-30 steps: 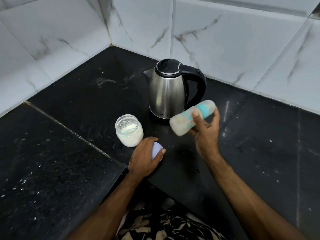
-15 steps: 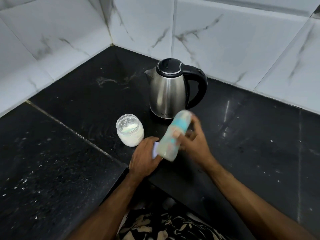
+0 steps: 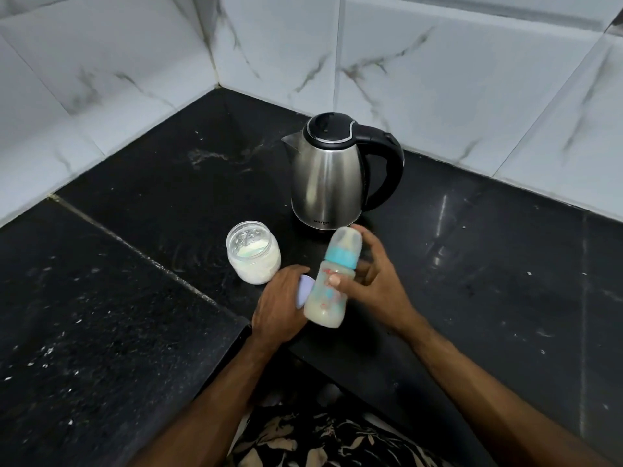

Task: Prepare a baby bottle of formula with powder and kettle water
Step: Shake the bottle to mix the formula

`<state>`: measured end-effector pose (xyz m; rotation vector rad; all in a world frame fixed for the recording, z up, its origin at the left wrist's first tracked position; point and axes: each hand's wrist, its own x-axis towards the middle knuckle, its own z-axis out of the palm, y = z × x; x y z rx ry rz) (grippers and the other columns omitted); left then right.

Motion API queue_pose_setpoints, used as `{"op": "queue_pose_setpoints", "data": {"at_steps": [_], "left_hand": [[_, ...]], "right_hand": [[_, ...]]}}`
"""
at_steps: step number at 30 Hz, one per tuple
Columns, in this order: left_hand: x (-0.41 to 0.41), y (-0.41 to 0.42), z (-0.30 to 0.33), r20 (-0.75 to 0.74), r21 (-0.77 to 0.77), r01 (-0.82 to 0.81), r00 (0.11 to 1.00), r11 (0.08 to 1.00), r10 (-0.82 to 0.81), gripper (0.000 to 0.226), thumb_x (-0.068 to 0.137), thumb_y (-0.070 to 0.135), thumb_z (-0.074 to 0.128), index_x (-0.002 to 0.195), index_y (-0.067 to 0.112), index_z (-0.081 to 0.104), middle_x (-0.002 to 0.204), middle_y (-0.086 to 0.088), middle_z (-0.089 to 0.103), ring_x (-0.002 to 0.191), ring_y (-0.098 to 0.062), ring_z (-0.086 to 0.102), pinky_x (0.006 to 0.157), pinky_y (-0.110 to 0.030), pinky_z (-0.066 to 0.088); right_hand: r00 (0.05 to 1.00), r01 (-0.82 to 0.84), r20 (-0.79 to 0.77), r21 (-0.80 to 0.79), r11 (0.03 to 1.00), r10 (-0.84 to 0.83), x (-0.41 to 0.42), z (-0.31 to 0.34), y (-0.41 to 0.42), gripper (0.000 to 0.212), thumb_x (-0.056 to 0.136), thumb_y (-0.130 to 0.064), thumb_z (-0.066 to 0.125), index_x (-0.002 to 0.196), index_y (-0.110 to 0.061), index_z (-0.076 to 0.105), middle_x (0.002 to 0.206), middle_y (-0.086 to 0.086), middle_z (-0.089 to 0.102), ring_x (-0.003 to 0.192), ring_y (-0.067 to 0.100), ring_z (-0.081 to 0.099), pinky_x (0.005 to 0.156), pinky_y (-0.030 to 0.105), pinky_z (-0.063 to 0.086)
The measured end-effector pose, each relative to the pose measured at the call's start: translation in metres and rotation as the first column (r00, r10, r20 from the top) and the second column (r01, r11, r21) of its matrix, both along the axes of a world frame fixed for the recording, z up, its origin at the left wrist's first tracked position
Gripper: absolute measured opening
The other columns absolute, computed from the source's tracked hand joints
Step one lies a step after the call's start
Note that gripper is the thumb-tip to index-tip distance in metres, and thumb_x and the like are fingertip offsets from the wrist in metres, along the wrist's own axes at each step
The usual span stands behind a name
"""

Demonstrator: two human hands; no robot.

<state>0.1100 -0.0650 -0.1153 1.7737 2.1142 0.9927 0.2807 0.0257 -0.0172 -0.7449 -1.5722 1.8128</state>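
My right hand (image 3: pixel 374 288) grips a baby bottle (image 3: pixel 332 284) with a blue collar and clear cap. The bottle stands nearly upright above the counter with milky liquid in its lower part. My left hand (image 3: pixel 279 308) rests on the counter, closed over a pale lilac lid (image 3: pixel 303 289), right beside the bottle. An open glass jar of white powder (image 3: pixel 253 251) stands just left of both hands. Behind them is a steel kettle (image 3: pixel 328 176) with a black lid and handle, its lid down.
The black stone counter (image 3: pixel 135 298) fills a corner between white marble-tiled walls (image 3: pixel 438 79). Its front edge cuts inward near my body, where patterned cloth (image 3: pixel 320 439) shows below.
The bottle swung from lying sideways, up by the kettle, to nearly upright and lower, close to my left hand. My left hand stayed on the lid.
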Motion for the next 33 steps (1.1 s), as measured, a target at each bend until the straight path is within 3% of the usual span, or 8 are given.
{"op": "queue_pose_setpoints", "data": {"at_steps": [6,12,18,23,25,29,31,33], "left_hand": [[0.009,-0.003,0.007,0.004,0.021,-0.144,0.990,0.989,0.144,0.054,0.090,0.057,0.050,0.124,0.015,0.058,0.126,0.003,0.060,0.116,-0.011,0.053,0.100,-0.018,0.036],[0.003,-0.001,0.005,0.023,0.006,-0.067,0.998,0.998,0.066,0.042,0.084,0.037,0.072,0.118,0.016,0.061,0.119,-0.001,0.062,0.111,-0.015,0.057,0.095,-0.030,0.046],[0.008,-0.003,0.004,-0.005,0.028,-0.141,0.990,0.990,0.141,0.053,0.091,0.056,0.050,0.124,0.015,0.058,0.126,0.003,0.060,0.118,-0.010,0.052,0.100,-0.013,0.030],[0.002,0.000,0.004,-0.018,0.033,-0.024,1.000,0.999,0.024,0.042,0.083,0.041,0.069,0.116,0.017,0.059,0.116,-0.006,0.063,0.106,-0.015,0.055,0.095,-0.022,0.041],[0.001,-0.001,0.003,-0.002,0.032,-0.040,0.999,0.999,0.040,0.041,0.084,0.042,0.067,0.118,0.021,0.057,0.119,-0.003,0.062,0.109,-0.013,0.054,0.096,-0.026,0.042],[0.007,-0.003,0.001,-0.006,0.025,-0.150,0.989,0.988,0.150,0.053,0.091,0.056,0.051,0.124,0.016,0.057,0.126,0.003,0.059,0.117,-0.009,0.051,0.099,-0.010,0.028],[0.009,-0.002,0.006,0.007,0.057,-0.159,0.987,0.986,0.159,0.050,0.090,0.055,0.053,0.122,0.016,0.058,0.123,0.001,0.061,0.114,-0.010,0.053,0.098,-0.006,0.025],[0.006,-0.001,0.015,0.020,0.121,-0.051,0.999,0.991,0.049,0.039,0.084,0.039,0.071,0.115,0.022,0.056,0.112,-0.005,0.065,0.103,-0.012,0.054,0.091,-0.005,0.030]], "right_hand": [[0.866,0.417,-0.145,-0.318,0.852,-0.478,-0.002,0.017,0.041,0.072,0.081,-0.026,0.072,0.142,-0.026,0.035,0.105,0.005,0.070,0.100,0.029,0.071,0.070,0.044,0.062],[0.999,0.020,-0.028,-0.057,0.998,-0.022,-0.002,0.001,0.008,0.082,0.074,-0.008,0.083,0.141,-0.022,0.038,0.109,0.000,0.069,0.093,0.019,0.072,0.067,0.033,0.059],[0.877,0.374,-0.175,-0.335,0.865,-0.447,-0.005,0.016,0.037,0.074,0.076,-0.028,0.075,0.140,-0.027,0.037,0.105,0.003,0.071,0.100,0.027,0.071,0.073,0.049,0.061],[1.000,-0.004,-0.031,-0.051,0.999,0.003,-0.004,0.007,0.003,0.076,0.074,-0.008,0.079,0.136,-0.028,0.040,0.116,0.002,0.064,0.092,0.017,0.072,0.066,0.029,0.059],[0.998,0.023,-0.050,-0.031,0.999,-0.025,-0.004,0.009,0.011,0.078,0.073,-0.010,0.086,0.134,-0.029,0.042,0.114,-0.001,0.065,0.091,0.017,0.073,0.066,0.029,0.059],[0.899,0.330,-0.190,-0.297,0.896,-0.395,-0.004,0.022,0.039,0.070,0.078,-0.025,0.081,0.136,-0.028,0.041,0.105,0.003,0.070,0.098,0.029,0.071,0.065,0.040,0.060],[0.914,0.309,-0.181,-0.270,0.912,-0.363,-0.006,0.019,0.033,0.070,0.078,-0.021,0.075,0.137,-0.029,0.039,0.111,0.006,0.068,0.100,0.028,0.070,0.067,0.040,0.060],[0.987,0.118,-0.094,-0.107,0.987,-0.128,-0.006,0.010,0.013,0.075,0.075,-0.011,0.081,0.135,-0.033,0.040,0.122,0.014,0.063,0.098,0.025,0.071,0.067,0.037,0.060]]}}
